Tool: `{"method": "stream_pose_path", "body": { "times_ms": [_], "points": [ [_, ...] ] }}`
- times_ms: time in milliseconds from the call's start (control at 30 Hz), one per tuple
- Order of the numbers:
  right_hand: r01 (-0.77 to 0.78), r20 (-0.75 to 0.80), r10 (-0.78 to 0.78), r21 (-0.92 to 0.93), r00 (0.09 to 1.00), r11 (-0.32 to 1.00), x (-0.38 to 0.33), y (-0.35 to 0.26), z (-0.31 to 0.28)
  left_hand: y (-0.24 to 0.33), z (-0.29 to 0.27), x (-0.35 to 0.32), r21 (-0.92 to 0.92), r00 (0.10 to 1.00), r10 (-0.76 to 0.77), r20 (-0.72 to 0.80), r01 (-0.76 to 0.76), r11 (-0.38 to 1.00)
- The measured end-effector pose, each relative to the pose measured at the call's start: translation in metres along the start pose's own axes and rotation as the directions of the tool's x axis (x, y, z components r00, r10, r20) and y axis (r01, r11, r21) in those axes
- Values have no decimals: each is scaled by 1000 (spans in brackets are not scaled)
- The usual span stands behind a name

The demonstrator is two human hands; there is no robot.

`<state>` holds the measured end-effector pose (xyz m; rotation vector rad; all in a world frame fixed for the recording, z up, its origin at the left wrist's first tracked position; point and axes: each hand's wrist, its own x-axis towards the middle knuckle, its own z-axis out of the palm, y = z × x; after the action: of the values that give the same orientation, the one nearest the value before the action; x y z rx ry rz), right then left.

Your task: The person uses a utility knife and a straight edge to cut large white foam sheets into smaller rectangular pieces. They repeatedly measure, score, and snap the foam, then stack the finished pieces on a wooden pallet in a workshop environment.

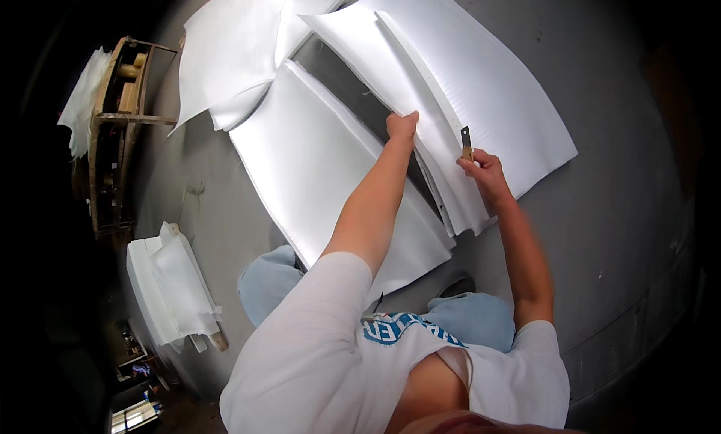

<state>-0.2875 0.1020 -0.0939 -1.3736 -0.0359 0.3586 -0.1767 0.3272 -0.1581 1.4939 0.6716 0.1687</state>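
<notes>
My left hand (403, 124) is closed on the near left edge of a stack of white foam sheets (518, 96). In my right hand (487, 171), pinched between thumb and fingers, is a small flat cutter blade (466, 143), dark with a hole at its upper end and yellowish lower down. That hand is over the sheets, close to the near end of a long white strip (420, 66), which looks like a straightedge and lies lengthwise on top of them. Another white foam stack (323, 156) lies to the left, beneath my left forearm.
More white sheets (225, 51) lie at the far left, overlapping the nearer stack. A brown shelf-like frame (135, 119) holding rolls stands at the left. Below it sits a bundle of white sheets (169, 284). Grey floor (608, 231) stretches to the right; my knees are beside the stacks.
</notes>
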Motion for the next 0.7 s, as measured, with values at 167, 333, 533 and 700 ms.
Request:
{"method": "stream_pose_path", "body": {
  "times_ms": [167,333,533,700],
  "points": [
    [-25,-157,2,-142,988,989,-4,-32,-27,80,28,-14,499,984,173,49,-174,849],
    [98,-65,-113,-207,991,973,4,-51,-53,164,-27,-24,117,971,232,64,-238,964],
    [169,-71,-188,-214,980,962,-3,-100,-41,176,-188,-135,0,969,245,13,-245,970],
    [191,57,-184,-159,981,969,6,-97,-19,62,-331,-180,-79,954,-282,-100,275,958]
  ]
}}
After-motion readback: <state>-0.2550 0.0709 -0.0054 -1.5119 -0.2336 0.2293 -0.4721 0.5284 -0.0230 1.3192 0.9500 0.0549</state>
